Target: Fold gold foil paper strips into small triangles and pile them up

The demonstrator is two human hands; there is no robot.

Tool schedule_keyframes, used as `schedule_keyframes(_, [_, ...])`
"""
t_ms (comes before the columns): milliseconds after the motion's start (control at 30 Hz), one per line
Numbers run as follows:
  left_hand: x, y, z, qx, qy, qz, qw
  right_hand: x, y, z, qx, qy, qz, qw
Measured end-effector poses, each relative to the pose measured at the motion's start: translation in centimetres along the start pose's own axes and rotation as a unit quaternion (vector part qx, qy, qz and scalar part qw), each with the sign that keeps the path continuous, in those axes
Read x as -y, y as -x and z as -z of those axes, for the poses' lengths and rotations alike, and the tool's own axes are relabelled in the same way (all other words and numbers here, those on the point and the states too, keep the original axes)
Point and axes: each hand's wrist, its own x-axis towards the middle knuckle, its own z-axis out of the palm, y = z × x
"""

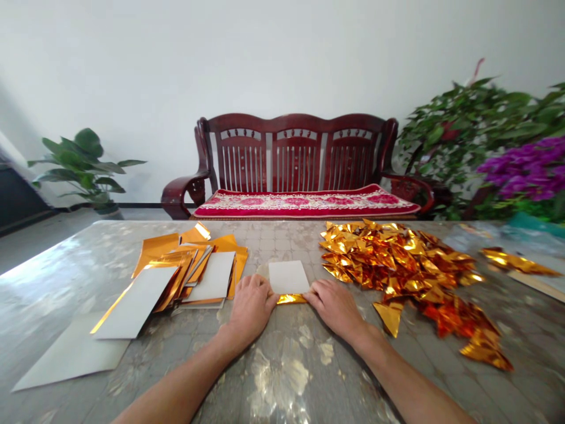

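My left hand (251, 306) and my right hand (333, 306) sit on either side of a sheet of foil-backed paper (288, 278) at the table's middle. Its white side faces up, and its near edge is folded over in a gold strip (291, 299) that my fingers pinch from both ends. To the left lies a loose stack of gold and white sheets (189, 265). A large heap of folded gold foil triangles (406, 271) spreads to the right, nearest my right hand.
A marble-patterned table (282, 377) fills the foreground. A large white sheet (70, 353) lies at its left, and a gold foil strip (516, 262) lies at the right. Beyond the far edge stand a dark red wooden bench (295, 153) and potted plants (463, 135).
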Motion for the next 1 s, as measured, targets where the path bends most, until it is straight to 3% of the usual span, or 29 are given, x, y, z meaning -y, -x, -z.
schedule_keyframes(1000, [-0.80, -0.04, -0.46, -0.028, -0.123, -0.029, 0.992, 0.62, -0.43, 0.10, 0.001, 0.076, -0.009, 0.997])
